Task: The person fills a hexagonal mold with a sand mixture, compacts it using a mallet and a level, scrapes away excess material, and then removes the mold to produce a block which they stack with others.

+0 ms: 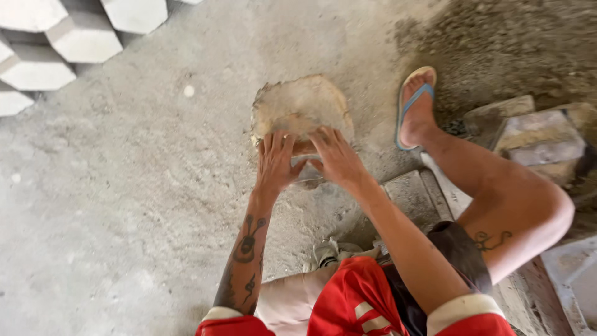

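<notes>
A sandy, hexagon-like mould block (300, 107) filled with a sand and cement mix lies on the concrete floor in front of me. My left hand (275, 163) rests flat on its near edge, fingers spread. My right hand (336, 157) presses palm-down beside it on the same near edge. Both hands touch the block without closing around it. A pale object under the hands is mostly hidden.
Stacked white hexagonal pavers (59, 43) stand at the top left. A heap of loose sand (510, 43) fills the top right. My foot in a blue flip-flop (413, 106) is planted right of the block. Flat moulds and slabs (541, 134) lie at the right.
</notes>
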